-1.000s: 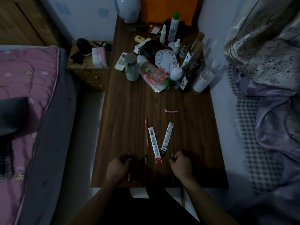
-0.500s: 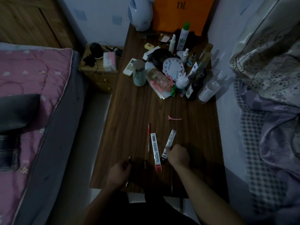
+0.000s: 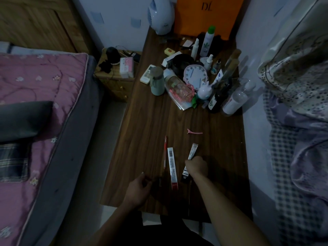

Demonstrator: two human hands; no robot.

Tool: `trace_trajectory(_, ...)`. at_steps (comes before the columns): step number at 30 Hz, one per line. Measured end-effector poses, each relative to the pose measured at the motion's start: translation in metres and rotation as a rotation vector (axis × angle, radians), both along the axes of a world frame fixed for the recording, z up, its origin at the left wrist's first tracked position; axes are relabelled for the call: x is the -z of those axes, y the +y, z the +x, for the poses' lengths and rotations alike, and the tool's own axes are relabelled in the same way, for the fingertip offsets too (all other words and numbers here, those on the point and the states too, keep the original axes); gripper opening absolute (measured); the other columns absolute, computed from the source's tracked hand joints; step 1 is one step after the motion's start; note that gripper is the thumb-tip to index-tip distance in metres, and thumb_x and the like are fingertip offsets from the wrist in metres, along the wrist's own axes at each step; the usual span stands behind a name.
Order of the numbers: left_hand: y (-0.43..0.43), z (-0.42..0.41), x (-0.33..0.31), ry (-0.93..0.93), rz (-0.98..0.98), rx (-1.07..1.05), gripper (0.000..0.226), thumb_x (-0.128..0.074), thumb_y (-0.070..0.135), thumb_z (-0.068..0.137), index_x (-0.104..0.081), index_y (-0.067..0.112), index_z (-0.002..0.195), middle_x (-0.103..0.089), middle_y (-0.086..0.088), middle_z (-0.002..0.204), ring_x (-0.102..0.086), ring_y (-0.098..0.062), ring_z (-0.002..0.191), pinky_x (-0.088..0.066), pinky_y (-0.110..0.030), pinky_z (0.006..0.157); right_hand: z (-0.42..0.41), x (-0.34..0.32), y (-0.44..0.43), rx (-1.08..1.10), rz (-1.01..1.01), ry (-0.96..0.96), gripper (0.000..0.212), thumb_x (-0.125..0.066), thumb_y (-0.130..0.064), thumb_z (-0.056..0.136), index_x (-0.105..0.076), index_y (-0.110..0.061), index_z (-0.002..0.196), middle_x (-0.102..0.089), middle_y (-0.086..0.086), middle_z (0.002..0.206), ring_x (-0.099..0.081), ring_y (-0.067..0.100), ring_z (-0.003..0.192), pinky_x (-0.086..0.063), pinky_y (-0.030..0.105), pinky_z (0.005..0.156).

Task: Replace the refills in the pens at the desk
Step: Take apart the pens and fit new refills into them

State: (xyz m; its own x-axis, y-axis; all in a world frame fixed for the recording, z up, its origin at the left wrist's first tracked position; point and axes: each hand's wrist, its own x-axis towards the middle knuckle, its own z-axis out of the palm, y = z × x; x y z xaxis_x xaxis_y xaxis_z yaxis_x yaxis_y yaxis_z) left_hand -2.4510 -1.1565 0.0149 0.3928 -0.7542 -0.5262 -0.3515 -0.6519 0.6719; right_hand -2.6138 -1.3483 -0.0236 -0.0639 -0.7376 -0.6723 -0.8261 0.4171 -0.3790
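Looks like you're at the grab-a-refill step: right hand (image 3: 196,166) gripping the black-ended refill pack (image 3: 193,150) lying on the desk (image 3: 150,125), left hand (image 3: 139,188) curled round a thin pen (image 3: 142,173), so next lift it and pull a refill out.

One wide-angle camera, worn on the head, is aimed forward and down along the dark brown wooden worktop (image 3: 147,139) from above its near edge. The near edge is seen closely; the far edge lies well off. A pink quilted bed (image 3: 35,82) is caught at the left, patterned purple bedding (image 3: 301,139) at the right.
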Motion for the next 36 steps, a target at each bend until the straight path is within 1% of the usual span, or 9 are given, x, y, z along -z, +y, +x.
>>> trace_trajectory(6, -0.016, -0.004, -0.014, 0.066, -0.098, -0.096, 0.007, -0.062, 0.032, 0.088, -0.064, 0.036, 0.082, -0.070, 0.024, 0.087, -0.066, 0.007, 0.076, -0.048, -0.007, 0.056, -0.004, -0.030, 0.010, 0.131, -0.048, -0.351, 0.005, -0.062, -0.024, 0.092, -0.064, -0.026, 0.096, -0.069, -0.003, 0.087, -0.069, 0.012, 0.072, -0.050, 0.025, 0.054)
trace_trajectory(11, -0.045, -0.012, -0.035, 0.250, -0.201, -0.250, 0.011, -0.060, 0.030, 0.087, -0.067, 0.038, 0.087, -0.075, 0.009, 0.085, -0.072, -0.008, 0.065, -0.050, -0.012, 0.049, -0.009, -0.064, 0.052, 0.094, 0.016, -0.635, 0.010, -0.062, -0.027, 0.094, -0.063, -0.037, 0.097, -0.073, -0.004, 0.094, -0.074, 0.011, 0.076, -0.058, 0.024, 0.058)
trace_trajectory(14, -0.063, -0.015, -0.049, 0.374, -0.212, -0.245, 0.012, -0.059, 0.035, 0.086, -0.069, 0.039, 0.092, -0.076, 0.005, 0.089, -0.073, -0.010, 0.073, -0.052, -0.017, 0.055, -0.014, -0.083, 0.077, 0.017, 0.037, -0.736, 0.014, -0.065, -0.025, 0.092, -0.068, -0.039, 0.094, -0.076, -0.006, 0.095, -0.075, 0.010, 0.082, -0.058, 0.024, 0.063)
trace_trajectory(17, -0.073, -0.018, -0.057, 0.482, -0.196, -0.197, 0.018, -0.055, 0.029, 0.092, -0.070, 0.030, 0.100, -0.076, -0.001, 0.096, -0.074, -0.012, 0.080, -0.053, -0.018, 0.059, -0.015, -0.093, 0.093, -0.031, 0.052, -0.766, 0.020, -0.066, -0.017, 0.090, -0.070, -0.033, 0.102, -0.077, -0.008, 0.099, -0.072, 0.008, 0.090, -0.058, 0.026, 0.076)
trace_trajectory(21, -0.076, -0.026, -0.068, 0.547, -0.225, -0.194, 0.025, -0.050, 0.032, 0.095, -0.070, 0.018, 0.100, -0.074, -0.007, 0.092, -0.071, -0.017, 0.079, -0.056, -0.023, 0.065, -0.014, -0.101, 0.105, -0.030, 0.105, -0.707, 0.020, -0.068, -0.027, 0.090, -0.067, -0.036, 0.108, -0.075, -0.011, 0.101, -0.071, 0.003, 0.091, -0.058, 0.031, 0.083)
trace_trajectory(28, -0.072, -0.034, -0.084, 0.625, -0.240, -0.392, 0.042, -0.043, 0.041, 0.098, -0.072, 0.026, 0.072, -0.071, -0.003, 0.071, -0.069, -0.014, 0.063, -0.052, -0.020, 0.053, -0.015, -0.113, 0.109, -0.138, 0.007, -0.749, 0.021, -0.068, -0.027, 0.091, -0.067, -0.042, 0.105, -0.073, -0.025, 0.103, -0.068, -0.005, 0.096, -0.056, 0.017, 0.076)
trace_trajectory(32, -0.069, -0.030, -0.090, 0.609, -0.286, -0.412, 0.040, -0.043, 0.049, 0.096, -0.070, 0.026, 0.076, -0.069, -0.002, 0.071, -0.066, -0.018, 0.065, -0.055, -0.031, 0.060, -0.017, -0.120, 0.108, -0.247, -0.057, -0.755, 0.018, -0.068, -0.040, 0.077, -0.069, -0.052, 0.091, -0.074, -0.022, 0.095, -0.069, -0.003, 0.090, -0.052, 0.013, 0.072)
trace_trajectory(34, -0.067, -0.027, -0.092, 0.610, -0.282, -0.412, 0.042, -0.042, 0.047, 0.097, -0.068, 0.022, 0.078, -0.067, -0.006, 0.073, -0.064, -0.021, 0.066, -0.055, -0.037, 0.064, -0.021, -0.123, 0.103, -0.272, -0.126, -0.736, 0.014, -0.067, -0.044, 0.075, -0.068, -0.046, 0.089, -0.074, -0.018, 0.090, -0.070, 0.000, 0.085, -0.052, 0.013, 0.069)
trace_trajectory(36, -0.065, -0.026, -0.095, 0.591, -0.274, -0.387, 0.046, -0.040, 0.046, 0.099, -0.066, 0.028, 0.066, -0.062, 0.002, 0.062, -0.060, -0.011, 0.055, -0.049, -0.026, 0.051, -0.025, -0.126, 0.096, -0.253, -0.207, -0.707, 0.008, -0.067, -0.039, 0.082, -0.067, -0.043, 0.089, -0.072, -0.017, 0.089, -0.069, 0.002, 0.082, -0.053, 0.015, 0.066)
